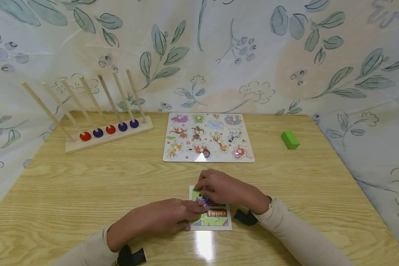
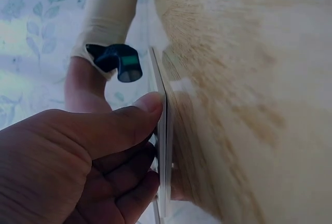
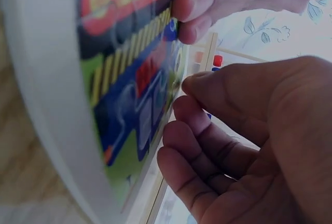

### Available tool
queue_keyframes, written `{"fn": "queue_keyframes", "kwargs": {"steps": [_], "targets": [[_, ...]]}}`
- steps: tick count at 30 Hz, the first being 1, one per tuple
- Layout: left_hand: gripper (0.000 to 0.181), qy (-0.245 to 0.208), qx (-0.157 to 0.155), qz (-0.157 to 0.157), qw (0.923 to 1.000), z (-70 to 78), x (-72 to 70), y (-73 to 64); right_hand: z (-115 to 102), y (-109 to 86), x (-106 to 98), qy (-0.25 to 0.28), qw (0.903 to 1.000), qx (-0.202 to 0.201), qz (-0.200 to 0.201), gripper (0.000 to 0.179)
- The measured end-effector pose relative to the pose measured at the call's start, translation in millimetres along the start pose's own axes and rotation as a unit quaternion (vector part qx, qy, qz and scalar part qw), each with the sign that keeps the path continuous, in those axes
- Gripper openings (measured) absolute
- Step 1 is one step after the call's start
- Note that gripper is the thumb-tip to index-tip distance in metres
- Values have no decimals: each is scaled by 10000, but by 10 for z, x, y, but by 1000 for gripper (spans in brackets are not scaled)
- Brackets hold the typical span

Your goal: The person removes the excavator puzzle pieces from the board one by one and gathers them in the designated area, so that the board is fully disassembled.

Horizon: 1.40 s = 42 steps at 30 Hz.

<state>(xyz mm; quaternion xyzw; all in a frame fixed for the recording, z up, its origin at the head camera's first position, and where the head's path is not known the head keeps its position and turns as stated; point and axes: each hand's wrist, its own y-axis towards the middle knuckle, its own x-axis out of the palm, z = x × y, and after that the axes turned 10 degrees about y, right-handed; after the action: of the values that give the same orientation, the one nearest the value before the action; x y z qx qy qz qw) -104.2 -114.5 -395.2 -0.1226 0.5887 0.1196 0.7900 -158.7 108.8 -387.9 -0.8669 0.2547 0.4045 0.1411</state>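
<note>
A small jigsaw puzzle in a white frame lies on the table, its picture a colourful vehicle on green. My left hand rests at its left side, extended fingers lying over the picture; the left wrist view shows the thumb against the board's edge. At the puzzle's far left corner is my right hand, its bent fingertips and thumb close together on the surface. In the right wrist view the right fingers curve toward the board's edge. I cannot tell whether they pinch a piece.
Beyond the puzzle lies an animal peg puzzle board. A wooden rack with upright rods and red and blue beads stands at the far left, a green block at the far right. Patterned cloth hangs behind the table.
</note>
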Motion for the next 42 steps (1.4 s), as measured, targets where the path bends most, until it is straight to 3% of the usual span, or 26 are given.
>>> {"fn": "queue_keyframes", "kwargs": {"steps": [11, 18, 26, 36, 42], "targets": [[27, 96, 147, 102, 9998, 19, -18, 18, -18, 25, 42, -138, 9996, 167, 198, 19], [32, -59, 71, 99, 9999, 13, -22, 11, -32, 44, 48, -248, 9993, 7, 283, 20], [33, -107, 198, 141, 9996, -2, -12, 23, -19, 49, 95, -379, 9978, -88, 528, 20], [32, -292, 127, 20, 9995, -3, -25, 20, -60, 24, 40, 497, 9969, 526, 318, 15], [33, -448, 140, 78, 9989, -10, -8, 13, -22, 11, 16, 1011, 9937, 319, 376, 10]]}}
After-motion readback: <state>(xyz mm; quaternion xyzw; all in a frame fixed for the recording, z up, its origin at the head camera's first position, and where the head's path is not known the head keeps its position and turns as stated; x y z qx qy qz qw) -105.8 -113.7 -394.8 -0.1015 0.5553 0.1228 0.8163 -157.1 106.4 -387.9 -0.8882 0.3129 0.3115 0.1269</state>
